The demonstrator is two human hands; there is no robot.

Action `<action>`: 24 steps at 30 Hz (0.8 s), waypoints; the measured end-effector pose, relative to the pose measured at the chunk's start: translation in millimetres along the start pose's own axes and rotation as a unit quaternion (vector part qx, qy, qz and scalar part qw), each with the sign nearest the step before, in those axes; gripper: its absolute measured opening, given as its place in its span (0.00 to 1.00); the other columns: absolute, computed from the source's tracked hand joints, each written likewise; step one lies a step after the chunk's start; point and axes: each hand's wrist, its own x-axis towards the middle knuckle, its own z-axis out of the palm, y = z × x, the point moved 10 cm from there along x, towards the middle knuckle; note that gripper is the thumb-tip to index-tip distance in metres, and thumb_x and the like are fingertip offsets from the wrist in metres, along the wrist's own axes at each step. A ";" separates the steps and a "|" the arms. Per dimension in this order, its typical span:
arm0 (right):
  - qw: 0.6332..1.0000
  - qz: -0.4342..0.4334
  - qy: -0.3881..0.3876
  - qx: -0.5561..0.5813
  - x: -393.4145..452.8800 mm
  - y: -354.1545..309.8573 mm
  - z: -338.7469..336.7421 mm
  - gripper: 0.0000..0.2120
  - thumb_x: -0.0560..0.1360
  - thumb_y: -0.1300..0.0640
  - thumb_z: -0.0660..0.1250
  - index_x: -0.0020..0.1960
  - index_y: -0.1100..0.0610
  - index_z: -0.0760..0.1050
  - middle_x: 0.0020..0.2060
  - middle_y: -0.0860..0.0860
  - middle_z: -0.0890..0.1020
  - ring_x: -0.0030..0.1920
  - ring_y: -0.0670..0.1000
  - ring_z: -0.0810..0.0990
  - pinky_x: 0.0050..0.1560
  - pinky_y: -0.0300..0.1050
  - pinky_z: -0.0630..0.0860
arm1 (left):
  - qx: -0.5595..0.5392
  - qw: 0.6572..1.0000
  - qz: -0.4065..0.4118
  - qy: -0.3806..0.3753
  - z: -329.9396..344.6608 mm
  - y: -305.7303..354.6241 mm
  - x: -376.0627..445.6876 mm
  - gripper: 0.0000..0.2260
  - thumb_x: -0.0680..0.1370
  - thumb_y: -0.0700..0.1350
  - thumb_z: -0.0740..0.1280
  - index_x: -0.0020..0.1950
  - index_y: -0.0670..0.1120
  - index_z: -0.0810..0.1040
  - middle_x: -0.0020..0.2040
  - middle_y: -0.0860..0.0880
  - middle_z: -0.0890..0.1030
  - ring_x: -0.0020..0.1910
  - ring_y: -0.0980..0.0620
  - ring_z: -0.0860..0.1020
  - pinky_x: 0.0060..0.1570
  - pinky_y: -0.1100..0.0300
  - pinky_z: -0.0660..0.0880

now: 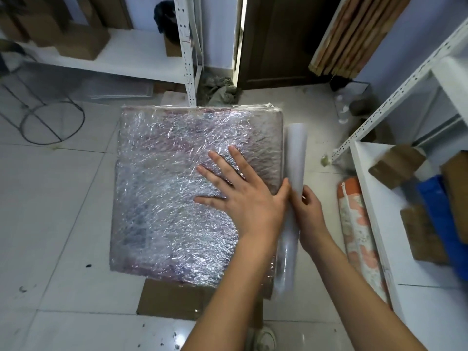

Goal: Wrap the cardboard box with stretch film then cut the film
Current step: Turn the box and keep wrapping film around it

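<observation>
A large square box (164,193) covered in crinkled clear stretch film stands on flattened cardboard on the tiled floor. My left hand (235,191) lies flat on the box's top near its right edge, fingers spread and straight. The roll of stretch film (295,158) stands along the box's right side, tilted slightly. My right hand (307,211) grips the roll around its middle. The roll's lower part shows clear film running down beside the box.
Flattened cardboard (174,297) lies under the box. White metal shelving (374,224) with boxes stands at right, a flowered roll (359,231) on the floor beside it. More shelving (187,59) is behind, with a wire stool frame (50,122) at left and a dark door (278,39) ahead.
</observation>
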 end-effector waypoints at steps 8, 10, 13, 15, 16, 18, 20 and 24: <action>0.984 -0.075 -0.022 -0.162 9.1 -63.9 12.1 0.35 0.57 0.30 0.72 0.32 0.63 0.67 0.27 0.50 0.68 0.31 0.46 0.67 0.32 0.44 0.64 | -0.118 0.989 -0.084 -0.008 -22.5 -19.2 7.4 0.51 0.70 0.71 0.57 0.74 0.44 0.30 0.75 0.40 0.33 0.72 0.34 0.33 0.62 0.24 0.45; 0.970 -0.099 -0.010 -0.221 9.4 -77.0 15.1 0.27 0.63 0.36 0.71 0.28 0.55 0.63 0.21 0.43 0.64 0.26 0.42 0.62 0.29 0.41 0.60 | -0.155 0.981 -0.119 -0.018 -23.4 -33.6 10.6 0.50 0.71 0.70 0.58 0.75 0.45 0.32 0.76 0.41 0.35 0.73 0.36 0.35 0.63 0.25 0.45; 0.961 -0.119 -0.031 -0.247 6.7 -84.4 30.4 0.31 0.63 0.33 0.70 0.30 0.62 0.69 0.24 0.47 0.67 0.27 0.45 0.65 0.30 0.42 0.62 | -0.224 0.959 -0.168 -0.030 -16.7 -60.9 10.7 0.48 0.72 0.68 0.60 0.76 0.46 0.36 0.77 0.44 0.38 0.75 0.39 0.38 0.64 0.27 0.44; 0.958 -0.120 -0.043 -0.258 1.3 -85.4 43.7 0.31 0.61 0.32 0.68 0.31 0.62 0.69 0.25 0.49 0.67 0.27 0.46 0.65 0.29 0.42 0.62 | -0.264 0.947 -0.183 -0.023 -15.0 -78.3 10.2 0.47 0.72 0.67 0.62 0.77 0.47 0.37 0.77 0.45 0.39 0.75 0.41 0.38 0.65 0.29 0.44; 0.955 -0.123 -0.046 -0.266 -1.2 -86.4 50.6 0.28 0.62 0.33 0.67 0.31 0.59 0.68 0.25 0.49 0.66 0.26 0.45 0.64 0.28 0.40 0.61 | -0.277 0.942 -0.189 -0.016 -15.7 -87.1 10.6 0.47 0.72 0.66 0.62 0.77 0.47 0.38 0.78 0.46 0.39 0.75 0.42 0.38 0.66 0.29 0.44; 0.949 -0.128 -0.056 -0.283 -5.7 -86.4 65.7 0.25 0.66 0.36 0.68 0.30 0.56 0.66 0.24 0.47 0.65 0.25 0.44 0.62 0.27 0.38 0.60 | -0.301 0.931 -0.207 -0.002 -18.4 -105.1 12.3 0.46 0.72 0.65 0.63 0.77 0.47 0.40 0.78 0.46 0.41 0.76 0.43 0.39 0.66 0.30 0.44; 0.940 -0.128 -0.071 -0.309 -8.9 -82.4 82.1 0.24 0.67 0.37 0.68 0.30 0.56 0.66 0.24 0.47 0.66 0.25 0.45 0.63 0.28 0.39 0.61 | -0.329 0.916 -0.229 0.009 -21.4 -124.2 12.3 0.45 0.72 0.63 0.64 0.78 0.48 0.42 0.78 0.47 0.41 0.76 0.43 0.40 0.66 0.31 0.43; 0.913 -0.138 -0.092 -0.374 -17.4 -68.4 113.0 0.33 0.63 0.26 0.62 0.32 0.59 0.71 0.26 0.50 0.72 0.27 0.49 0.69 0.30 0.45 0.65 | -0.375 0.894 -0.243 0.021 -23.1 -163.9 6.8 0.43 0.73 0.61 0.65 0.78 0.49 0.43 0.78 0.49 0.43 0.76 0.46 0.41 0.69 0.36 0.43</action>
